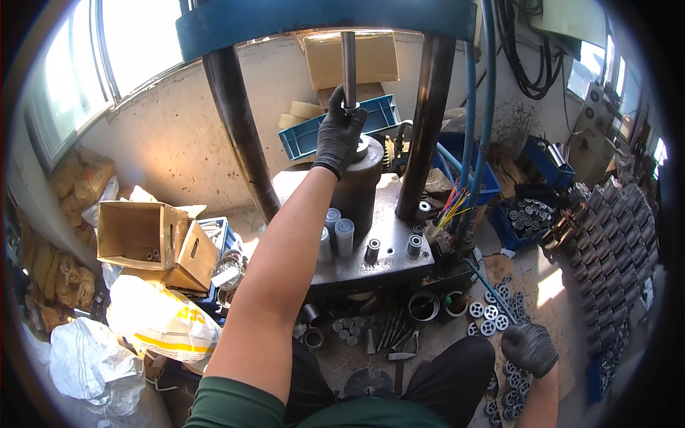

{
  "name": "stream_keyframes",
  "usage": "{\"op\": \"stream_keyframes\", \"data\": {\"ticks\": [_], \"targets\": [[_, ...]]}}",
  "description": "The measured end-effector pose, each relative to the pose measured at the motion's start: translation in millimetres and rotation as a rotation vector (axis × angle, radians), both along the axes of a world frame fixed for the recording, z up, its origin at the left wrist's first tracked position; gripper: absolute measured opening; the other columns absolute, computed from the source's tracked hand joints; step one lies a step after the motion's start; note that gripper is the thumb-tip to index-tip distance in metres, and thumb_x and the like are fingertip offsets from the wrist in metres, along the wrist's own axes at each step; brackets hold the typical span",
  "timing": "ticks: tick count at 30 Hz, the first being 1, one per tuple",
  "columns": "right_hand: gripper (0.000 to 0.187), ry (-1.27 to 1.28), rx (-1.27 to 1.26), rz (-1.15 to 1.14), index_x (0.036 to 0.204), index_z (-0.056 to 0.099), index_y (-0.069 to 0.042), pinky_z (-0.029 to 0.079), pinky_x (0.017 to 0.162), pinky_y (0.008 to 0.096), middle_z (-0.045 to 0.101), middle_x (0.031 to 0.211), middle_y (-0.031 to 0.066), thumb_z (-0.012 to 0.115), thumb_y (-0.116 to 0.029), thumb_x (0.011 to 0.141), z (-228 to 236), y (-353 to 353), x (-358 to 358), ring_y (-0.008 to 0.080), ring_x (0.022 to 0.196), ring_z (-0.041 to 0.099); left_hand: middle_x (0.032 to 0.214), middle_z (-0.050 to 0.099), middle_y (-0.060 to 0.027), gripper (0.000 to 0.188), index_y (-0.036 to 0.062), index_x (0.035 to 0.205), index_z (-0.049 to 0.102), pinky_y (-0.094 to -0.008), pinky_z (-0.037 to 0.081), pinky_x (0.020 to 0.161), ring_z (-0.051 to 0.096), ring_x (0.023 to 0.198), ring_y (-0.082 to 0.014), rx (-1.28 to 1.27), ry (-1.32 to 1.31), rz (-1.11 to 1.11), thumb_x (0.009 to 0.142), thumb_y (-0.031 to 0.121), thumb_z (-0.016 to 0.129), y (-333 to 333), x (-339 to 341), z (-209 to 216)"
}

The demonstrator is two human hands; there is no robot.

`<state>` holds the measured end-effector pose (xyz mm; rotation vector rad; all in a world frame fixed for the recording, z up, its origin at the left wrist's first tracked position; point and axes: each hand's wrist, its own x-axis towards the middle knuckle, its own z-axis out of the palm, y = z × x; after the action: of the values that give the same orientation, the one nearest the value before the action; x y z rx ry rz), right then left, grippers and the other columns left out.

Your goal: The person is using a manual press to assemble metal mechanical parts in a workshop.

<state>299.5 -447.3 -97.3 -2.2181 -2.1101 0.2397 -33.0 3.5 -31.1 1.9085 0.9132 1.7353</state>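
My left hand, in a dark glove, reaches up to the lower end of the vertical steel ram of a press. Its fingers and thumb close around the tip, where a small ring-like part is mostly hidden by the glove. Directly below stands a thick dark cylinder with a light ring on top. At the lower right, my right hand, also gloved, is a fist at the end of a thin blue lever. Clear plastic tubs and small metal bushings stand on the press bed.
Two dark columns flank the ram under a blue crosshead. Cardboard boxes and white sacks crowd the left. Spoked metal discs lie on the floor at right, near stacked dark metal parts.
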Motion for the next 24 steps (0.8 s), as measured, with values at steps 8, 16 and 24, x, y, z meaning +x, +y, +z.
{"op": "stream_keyframes", "data": {"ticks": [8, 16, 24], "targets": [[0.018, 0.029, 0.000, 0.054, 0.083, 0.073, -0.007, 0.057, 0.070, 0.0493, 0.070, 0.078, 0.0197, 0.067, -0.024, 0.085, 2, -1, 2, 0.0395, 0.075, 0.070, 0.111, 0.067, -0.0094, 0.081, 0.0238, 0.159, 0.031, -0.0360, 0.057, 0.088, 0.069, 0.097, -0.0225, -0.062, 0.068, 0.049, 0.091, 0.003, 0.069, 5, -1, 0], [0.023, 0.060, 0.115, 0.201, 0.100, 0.078, -0.009, 0.058, 0.072, 0.0480, 0.073, 0.083, 0.0190, 0.070, -0.017, 0.081, 10, 9, 26, 0.0375, 0.076, 0.072, 0.106, 0.065, -0.0141, 0.081, 0.0244, 0.162, 0.024, -0.0385, 0.057, 0.080, 0.068, 0.085, -0.0240, 0.005, 0.157, 0.139, 0.093, -0.003, 0.059, 1, 2, 0], [0.017, 0.021, -0.010, 0.407, 0.099, 0.075, -0.006, 0.059, 0.074, 0.0449, 0.074, 0.087, 0.0202, 0.072, -0.012, 0.083, 8, 10, 30, 0.0381, 0.082, 0.073, 0.093, 0.065, -0.0131, 0.050, 0.0172, 0.135, 0.045, -0.0401, 0.055, 0.080, 0.067, 0.084, -0.0286, 0.012, 0.046, 0.069, 0.092, 0.002, 0.065, 13, 0, -7]]}}
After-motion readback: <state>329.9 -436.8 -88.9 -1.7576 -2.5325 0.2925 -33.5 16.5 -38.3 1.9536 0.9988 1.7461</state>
